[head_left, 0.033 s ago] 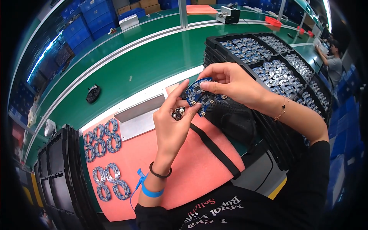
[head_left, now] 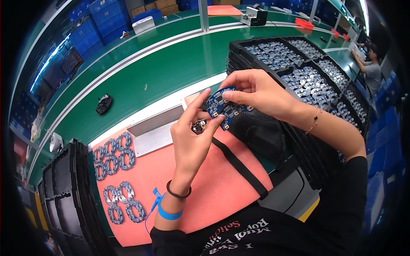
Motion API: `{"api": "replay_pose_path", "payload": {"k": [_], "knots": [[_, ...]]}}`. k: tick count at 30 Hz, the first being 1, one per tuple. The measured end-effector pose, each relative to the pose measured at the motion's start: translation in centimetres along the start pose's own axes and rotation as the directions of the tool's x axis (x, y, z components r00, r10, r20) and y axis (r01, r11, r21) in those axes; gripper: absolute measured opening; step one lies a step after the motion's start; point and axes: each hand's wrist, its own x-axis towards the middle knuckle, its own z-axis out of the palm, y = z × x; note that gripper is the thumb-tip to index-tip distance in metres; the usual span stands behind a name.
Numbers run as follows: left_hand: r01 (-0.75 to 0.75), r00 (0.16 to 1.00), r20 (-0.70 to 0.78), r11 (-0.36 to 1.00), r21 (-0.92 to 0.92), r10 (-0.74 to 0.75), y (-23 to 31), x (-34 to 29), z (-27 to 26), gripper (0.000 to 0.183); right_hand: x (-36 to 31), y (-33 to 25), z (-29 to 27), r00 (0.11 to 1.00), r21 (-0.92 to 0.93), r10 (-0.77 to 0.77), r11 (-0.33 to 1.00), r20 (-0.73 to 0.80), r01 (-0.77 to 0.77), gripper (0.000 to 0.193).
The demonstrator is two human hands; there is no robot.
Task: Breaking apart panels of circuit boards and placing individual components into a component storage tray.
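Left hand (head_left: 187,132): I am steadying a blue circuit board (head_left: 217,104), cradling a small dark part (head_left: 199,126) too. Right hand (head_left: 265,94): I am pinching the board's upper edge. Board: hanging above the pink mat's (head_left: 222,192) far edge. Risk: my divided left grip could be slipping, dropping the small part.

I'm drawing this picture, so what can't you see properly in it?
All in the head view:
Board: its far side faces away, and the right grip covers some of the near side.
Small part: partly hidden by the left grip.
Lower trays: insides hidden by the stack above.
Far worker: too small and blurred to tell what they handle.
Shirt: cut off by the lower edge.
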Motion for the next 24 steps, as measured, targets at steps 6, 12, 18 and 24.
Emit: {"api": "replay_pose_path", "payload": {"k": [6,12,18,24], "knots": [[0.031,0.999,0.028,0.999,-0.016,-0.030,0.0,0.0,0.0,0.043,0.6,0.6,-0.5,0.993,-0.061,-0.116,0.991,0.001,0.116,0.022],[0.082,0.997,0.004,0.996,-0.019,-0.082,-0.5,-0.2,-0.2,0.030,0.3,-0.2,-0.2,0.990,-0.148,-0.139,0.979,0.020,0.140,0.023],[0.117,0.991,-0.057,0.988,-0.099,-0.123,-0.8,0.1,-0.5,0.025,-0.1,-0.2,0.8,0.982,-0.063,-0.175,0.983,-0.074,0.170,0.033],[0.022,0.969,-0.231,0.960,-0.280,-0.089,-0.6,0.3,-0.3,0.024,-1.7,0.9,3.0,0.989,0.418,0.119,0.905,-0.084,-0.073,0.032]]}}
